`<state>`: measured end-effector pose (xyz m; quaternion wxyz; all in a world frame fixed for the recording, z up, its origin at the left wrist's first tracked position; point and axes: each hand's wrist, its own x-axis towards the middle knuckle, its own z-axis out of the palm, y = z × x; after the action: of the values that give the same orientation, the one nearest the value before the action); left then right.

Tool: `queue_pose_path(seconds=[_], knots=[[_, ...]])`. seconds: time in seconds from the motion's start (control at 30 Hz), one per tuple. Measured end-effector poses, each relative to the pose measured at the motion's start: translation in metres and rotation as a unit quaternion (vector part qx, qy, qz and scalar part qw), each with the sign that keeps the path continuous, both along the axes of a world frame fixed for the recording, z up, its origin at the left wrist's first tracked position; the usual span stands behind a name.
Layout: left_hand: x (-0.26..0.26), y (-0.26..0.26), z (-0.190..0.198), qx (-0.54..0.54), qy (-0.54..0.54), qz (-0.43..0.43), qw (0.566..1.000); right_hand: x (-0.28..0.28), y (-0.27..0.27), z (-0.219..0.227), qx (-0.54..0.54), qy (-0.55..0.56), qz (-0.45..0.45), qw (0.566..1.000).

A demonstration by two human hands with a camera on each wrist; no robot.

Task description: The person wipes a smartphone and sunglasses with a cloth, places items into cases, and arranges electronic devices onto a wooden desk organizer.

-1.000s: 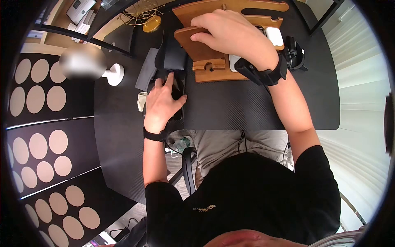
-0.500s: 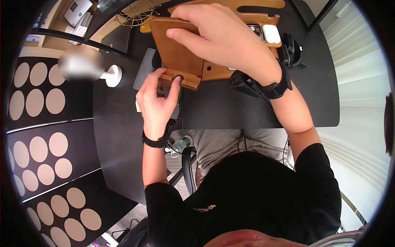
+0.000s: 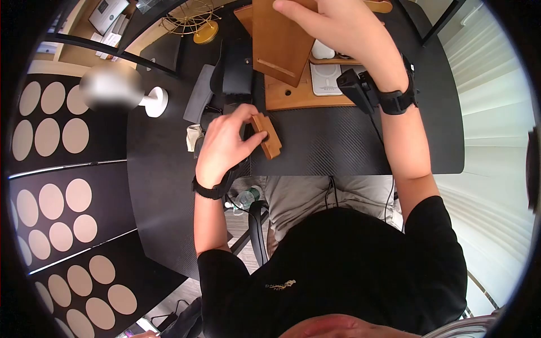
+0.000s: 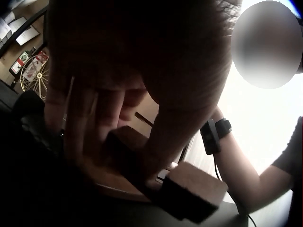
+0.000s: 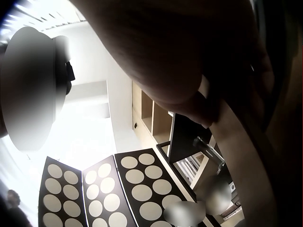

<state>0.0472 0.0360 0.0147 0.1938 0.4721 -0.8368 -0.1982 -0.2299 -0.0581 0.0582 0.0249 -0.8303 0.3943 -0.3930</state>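
In the head view my left hand (image 3: 224, 138) pinches a small notched wooden block (image 3: 268, 138) between thumb and fingers, over the desk's front part. The left wrist view shows the block (image 4: 196, 185) close up, its square end sticking out past the thumb. My right hand (image 3: 333, 25) grips a flat brown wooden board (image 3: 282, 42) with a slot near its lower end, tilted above a wooden stand. The board's curved edge (image 5: 246, 161) fills the right side of the right wrist view. The wooden stand base (image 3: 298, 101) lies on the desk, with a round hole in it.
On the stand sit a white charging pad (image 3: 326, 80) and a white earbud case (image 3: 322, 49). A black case-like object (image 3: 236, 70) and a grey one (image 3: 199, 93) lie left of it. Further left stands a white round base (image 3: 157, 102); a gold wheel ornament (image 3: 205, 32) is behind.
My left hand has pulled the notched block away from the board's lower end, toward me and to the right. The right hand has lifted the board up and right, uncovering the stand base.
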Motion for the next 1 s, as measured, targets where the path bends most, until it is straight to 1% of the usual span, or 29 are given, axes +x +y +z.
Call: queue_pose_path(seconds=[0.03,0.07,0.13,0.27,0.33,0.37,0.43,0.47,0.53,0.57,0.6,0.67,0.73,0.77,0.8,0.87,0.9,0.93,1.0], knots=[[0.000,-0.001,-0.001,0.032,-0.002,-0.018,0.999,0.000,-0.004,0.000,0.000,-0.001,0.000,1.000],[0.000,-0.002,-0.001,0.032,-0.002,-0.019,0.999,-0.002,-0.004,0.000,0.001,-0.003,0.000,1.000],[0.000,-0.004,-0.001,0.021,-0.009,-0.063,0.998,-0.003,-0.004,0.000,0.002,-0.006,-0.001,1.000],[0.000,-0.005,-0.006,0.037,-0.013,-0.049,0.998,-0.001,0.002,0.001,0.004,-0.011,0.000,1.000],[0.002,-0.006,-0.010,0.025,-0.043,-0.027,0.998,0.001,0.003,0.003,0.005,-0.014,0.000,1.000],[0.003,-0.006,-0.009,0.025,-0.043,-0.027,0.998,0.002,0.005,0.004,0.005,-0.015,0.000,1.000],[0.004,-0.005,-0.006,0.032,-0.093,-0.006,0.995,0.005,0.008,0.005,0.006,-0.017,0.001,1.000],[0.001,-0.004,-0.002,0.032,-0.094,-0.006,0.995,0.005,0.009,0.005,0.006,-0.020,0.001,1.000],[-0.005,-0.002,0.009,-0.001,0.012,0.048,0.999,0.013,0.013,0.008,0.007,-0.024,0.000,1.000],[-0.005,-0.003,0.009,-0.023,0.029,0.054,0.998,0.016,0.016,0.009,0.007,-0.025,-0.001,1.000],[-0.007,-0.002,0.009,-0.023,0.029,0.054,0.998,0.021,0.018,0.011,0.008,-0.027,-0.001,1.000],[-0.015,0.001,0.009,-0.100,0.083,0.067,0.989,0.040,0.027,0.017,0.009,-0.029,0.000,1.000],[-0.020,0.006,0.011,-0.115,0.083,0.072,0.987,0.045,0.031,0.019,0.009,-0.031,0.001,0.999],[-0.022,0.009,0.012,-0.130,0.083,0.076,0.985,0.052,0.031,0.015,-0.010,-0.068,0.036,0.997],[-0.024,0.010,0.011,-0.130,0.083,0.076,0.985,0.056,0.033,0.014,-0.010,-0.069,0.036,0.997],[-0.026,0.011,0.008,-0.202,0.072,0.103,0.971,0.064,0.046,0.015,0.056,-0.070,0.043,0.995],[-0.028,0.013,0.009,-0.215,0.060,0.114,0.968,0.065,0.051,0.018,0.081,-0.074,0.062,0.992],[-0.029,0.013,0.008,-0.215,0.060,0.114,0.968,0.066,0.054,0.021,0.080,-0.074,0.062,0.992],[-0.028,0.013,0.003,-0.222,0.088,0.114,0.964,0.064,0.059,0.027,0.115,-0.049,0.100,0.987]])
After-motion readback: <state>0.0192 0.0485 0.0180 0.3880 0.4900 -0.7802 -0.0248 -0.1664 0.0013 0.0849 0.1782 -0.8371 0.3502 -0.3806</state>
